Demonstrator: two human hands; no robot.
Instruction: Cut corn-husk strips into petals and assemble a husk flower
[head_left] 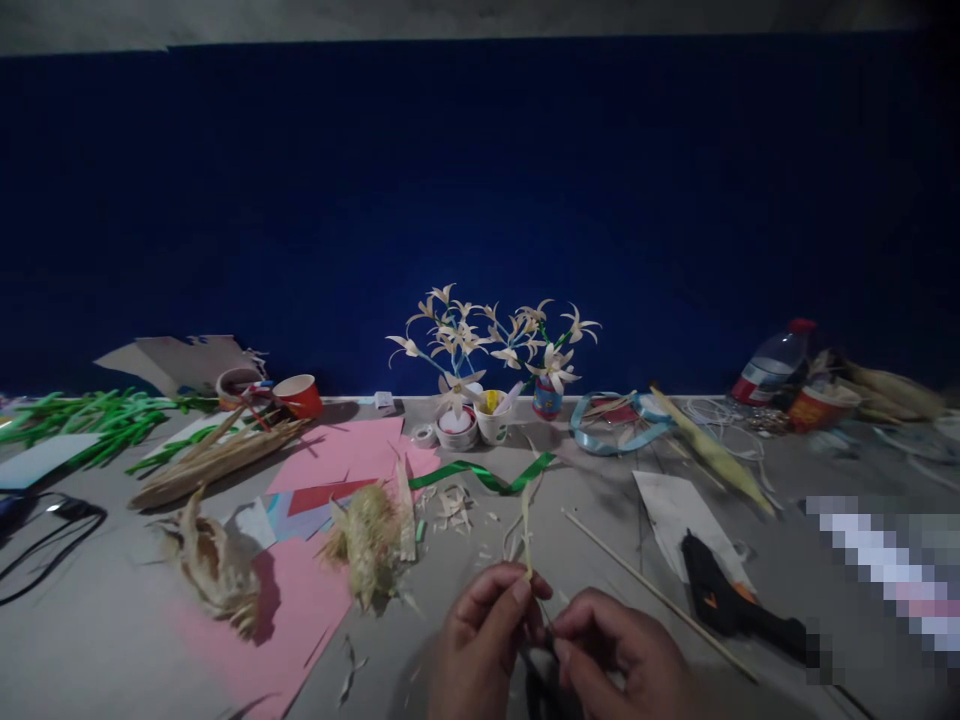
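Note:
Low in the middle of the view, my left hand [487, 635] pinches a narrow pale-yellow strip [527, 530], which looks like corn husk and points up from the fingertips. Close beside it, my right hand [619, 650] has thumb and fingers pressed together near the strip's lower end. A thin dark line, perhaps wire or thread, runs between the two hands, and I cannot make out exactly what the right fingers grip. Below the hands is a dark object, mostly hidden. Husk scraps [452, 508] and a curled green ribbon [487, 475] lie just beyond.
Pale husk flowers [457, 340] stand in small cups at the back. A black glue gun [731, 590] rests on white paper [679, 510] at right, near a thin stick [660, 595]. Dried husks [214, 565], pink paper [300, 580] and green stems [97, 425] lie left; a bottle [776, 365] stands back right.

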